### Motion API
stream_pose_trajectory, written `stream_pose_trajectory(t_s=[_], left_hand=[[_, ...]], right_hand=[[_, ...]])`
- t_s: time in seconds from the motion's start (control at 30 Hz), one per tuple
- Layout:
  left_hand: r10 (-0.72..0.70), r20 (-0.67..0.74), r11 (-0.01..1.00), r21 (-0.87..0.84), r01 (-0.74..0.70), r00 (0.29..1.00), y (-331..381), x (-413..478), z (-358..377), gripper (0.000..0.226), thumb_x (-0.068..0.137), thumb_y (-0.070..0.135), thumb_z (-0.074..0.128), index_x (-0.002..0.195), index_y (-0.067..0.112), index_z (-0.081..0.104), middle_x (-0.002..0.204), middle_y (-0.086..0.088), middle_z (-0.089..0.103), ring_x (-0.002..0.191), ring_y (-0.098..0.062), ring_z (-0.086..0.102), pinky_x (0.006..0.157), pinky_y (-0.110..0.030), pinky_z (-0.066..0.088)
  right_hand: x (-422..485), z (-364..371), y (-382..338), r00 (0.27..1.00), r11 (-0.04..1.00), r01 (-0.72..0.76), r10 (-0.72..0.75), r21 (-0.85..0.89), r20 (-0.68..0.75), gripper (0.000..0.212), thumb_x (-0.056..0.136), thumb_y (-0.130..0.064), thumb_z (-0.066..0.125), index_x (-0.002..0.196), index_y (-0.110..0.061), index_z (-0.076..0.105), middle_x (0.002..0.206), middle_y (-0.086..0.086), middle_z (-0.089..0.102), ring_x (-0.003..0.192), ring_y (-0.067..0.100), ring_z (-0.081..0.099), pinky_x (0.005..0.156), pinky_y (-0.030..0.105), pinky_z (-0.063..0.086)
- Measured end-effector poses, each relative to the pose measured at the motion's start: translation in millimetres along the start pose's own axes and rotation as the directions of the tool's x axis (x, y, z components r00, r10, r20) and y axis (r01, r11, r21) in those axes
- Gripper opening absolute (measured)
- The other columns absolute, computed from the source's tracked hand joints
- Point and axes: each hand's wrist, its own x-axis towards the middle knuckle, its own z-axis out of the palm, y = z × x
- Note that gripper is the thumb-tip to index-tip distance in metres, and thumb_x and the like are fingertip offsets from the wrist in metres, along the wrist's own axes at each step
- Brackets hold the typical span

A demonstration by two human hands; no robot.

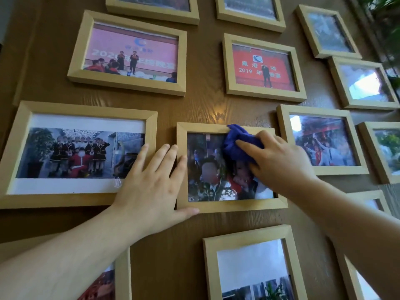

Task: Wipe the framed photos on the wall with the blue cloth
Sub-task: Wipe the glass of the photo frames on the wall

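A middle framed photo (207,169) in a pale wooden frame hangs on the brown wood wall. My right hand (279,161) presses the bunched blue cloth (238,144) against the upper right of its glass, near the top rail. My left hand (149,180) lies flat with fingers spread over the frame's left rail, thumb under its lower left corner, partly covering the right edge of the wide frame (73,152) beside it. The cloth's lower part is hidden under my right fingers.
Several more wooden frames surround it: a pink-stage photo (129,53) upper left, a red-banner photo (263,67) above, one (322,139) to the right, another (251,267) below. Green plant leaves (385,20) show at the far right edge.
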Motion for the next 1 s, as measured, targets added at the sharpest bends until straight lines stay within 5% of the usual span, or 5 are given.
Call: stream_pose_trajectory(t_s=[0.17, 0.3, 0.43, 0.83, 1.0], left_hand=[[-0.021, 0.014, 1.000, 0.005, 0.021, 1.000, 2.5, -1.9, 2.5, 0.110, 0.072, 0.088, 0.028, 0.145, 0.006, 0.035, 0.151, -0.022, 0.038, 0.141, -0.036, 0.031, 0.113, -0.062, 0.024], [-0.046, 0.021, 0.999, 0.014, 0.045, 0.999, 3.6, -2.9, 3.1, 0.110, 0.072, 0.088, 0.027, 0.147, 0.007, 0.032, 0.150, -0.024, 0.038, 0.142, -0.037, 0.030, 0.114, -0.062, 0.023], [-0.059, 0.026, 0.998, 0.021, 0.058, 0.998, 5.0, -3.1, 2.8, 0.112, 0.070, 0.088, 0.033, 0.146, 0.007, 0.032, 0.147, -0.023, 0.043, 0.141, -0.036, 0.032, 0.114, -0.061, 0.022], [-0.030, 0.036, 0.999, 0.040, 0.029, 0.999, 4.5, -2.5, 3.5, 0.110, 0.075, 0.087, 0.027, 0.144, 0.002, 0.035, 0.142, -0.023, 0.049, 0.137, -0.037, 0.039, 0.112, -0.063, 0.024], [-0.036, 0.046, 0.998, 0.050, 0.034, 0.998, 5.6, -2.6, 2.1, 0.110, 0.075, 0.087, 0.027, 0.144, 0.001, 0.035, 0.141, -0.023, 0.050, 0.136, -0.037, 0.040, 0.113, -0.062, 0.023]], right_hand=[[-14.1, 4.1, 3.6, 0.997, 0.996, -0.080, 0.081, 0.050, -0.018, 0.049, 0.083, -0.033, 0.064, 0.129, -0.020, 0.050, 0.104, 0.014, 0.053, 0.077, 0.030, 0.056, 0.048, 0.029, 0.034], [-11.4, -4.1, -57.8, 0.998, 0.991, 0.052, -0.048, 0.121, -0.038, 0.057, 0.084, -0.038, 0.060, 0.135, -0.026, 0.039, 0.117, 0.013, 0.050, 0.089, 0.026, 0.056, 0.053, 0.032, 0.042], [-9.4, -7.3, -94.6, 0.984, 0.962, 0.175, -0.162, 0.210, -0.078, 0.057, 0.077, -0.033, 0.069, 0.129, -0.018, 0.050, 0.106, 0.015, 0.054, 0.083, 0.028, 0.054, 0.050, 0.034, 0.044], [-62.3, 8.2, 25.5, 0.999, 0.999, 0.019, -0.020, 0.042, 0.032, 0.048, 0.077, -0.022, 0.070, 0.123, -0.018, 0.058, 0.103, 0.016, 0.056, 0.083, 0.034, 0.056, 0.047, 0.037, 0.048], [-59.7, -1.8, -0.8, 0.987, 0.990, 0.129, -0.134, 0.060, 0.084, 0.045, 0.079, -0.026, 0.065, 0.122, -0.021, 0.055, 0.105, 0.013, 0.054, 0.084, 0.030, 0.056, 0.049, 0.035, 0.048]])
